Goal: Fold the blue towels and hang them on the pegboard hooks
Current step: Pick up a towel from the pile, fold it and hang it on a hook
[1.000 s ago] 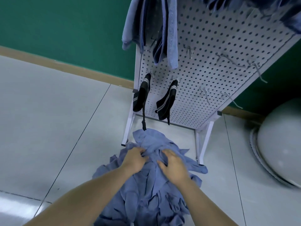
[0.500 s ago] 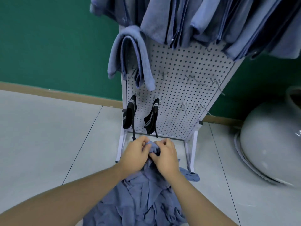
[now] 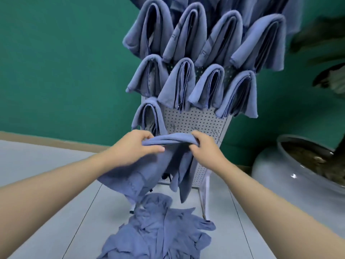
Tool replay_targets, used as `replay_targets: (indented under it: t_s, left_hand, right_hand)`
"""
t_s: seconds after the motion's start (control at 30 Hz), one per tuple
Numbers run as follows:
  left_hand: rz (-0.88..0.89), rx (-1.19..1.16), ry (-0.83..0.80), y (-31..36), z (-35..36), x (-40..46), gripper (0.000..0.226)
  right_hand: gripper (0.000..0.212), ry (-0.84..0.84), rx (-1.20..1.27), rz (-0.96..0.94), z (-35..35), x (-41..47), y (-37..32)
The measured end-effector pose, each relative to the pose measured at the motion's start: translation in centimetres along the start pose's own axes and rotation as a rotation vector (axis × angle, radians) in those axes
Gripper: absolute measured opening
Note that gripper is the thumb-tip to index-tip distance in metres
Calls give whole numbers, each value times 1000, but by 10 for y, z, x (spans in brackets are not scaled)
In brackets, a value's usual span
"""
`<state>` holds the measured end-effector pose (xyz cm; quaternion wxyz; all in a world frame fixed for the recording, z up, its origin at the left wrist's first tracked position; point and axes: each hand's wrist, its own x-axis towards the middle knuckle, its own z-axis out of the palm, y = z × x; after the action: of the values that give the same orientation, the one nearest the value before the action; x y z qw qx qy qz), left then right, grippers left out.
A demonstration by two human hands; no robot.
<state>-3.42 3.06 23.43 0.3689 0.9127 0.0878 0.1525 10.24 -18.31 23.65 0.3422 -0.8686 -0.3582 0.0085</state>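
Crumpled blue towel (image 3: 164, 163) before pegboard (image 3: 194, 122)

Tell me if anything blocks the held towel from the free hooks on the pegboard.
Nothing visible does. The left hand and right hand grip the towel just in front of the bare pegboard. The free hooks lie right behind it, beside the hung towel.
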Motion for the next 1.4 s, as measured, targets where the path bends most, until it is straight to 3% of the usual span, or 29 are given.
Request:
replay_targets:
  t_s: [0.07,0.13,0.3,0.4,0.5,0.63,0.73,0.87,0.97,1.1,1.3,1.4]
  left_hand:
    - [-9,91,-56,12,-14,-9,52]
    - [0,137,-59,17,-25,-17,45]
    - [-48,-88,72,17,-34,-35,23]
    - [-78,-80,74,15,-27,-42,17]
    - [-2,-44,-3,15,-22,-48,5]
    - [-7,83,-253,11,-20,-52,36]
    - [-55,208,-330,0,-14,-48,40]
    - [-60,100,-359,-11,-8,-40,17]
    - [-100,47,-346,-17,-4,-37,7]
    - [-122,43,-274,-30,5,-31,6]
    - [-126,-62,-71,-41,22,-27,22]
    - [-125,-94,-51,-41,29,-25,22]
  right_hand:
    - [29,17,39,-39,-22,-8,-19]
    - [27,28,46,-73,-34,-15,-29]
    - [8,40,89,-51,-43,-25,-23]
    - [10,27,209,24,-36,-33,-14]
    - [19,-35,449,140,-26,-45,-9]
    - [22,-231,563,146,-20,-53,-4]
    - [19,-425,441,144,-20,-58,-5]
    - [60,-588,-6,174,-4,-60,-5]
    - [48,-674,-108,177,10,-66,-6]
    - [24,-627,143,237,19,-73,-7]
    - [12,-380,514,252,22,-68,-15]
    - [13,-300,640,248,20,-64,-17]
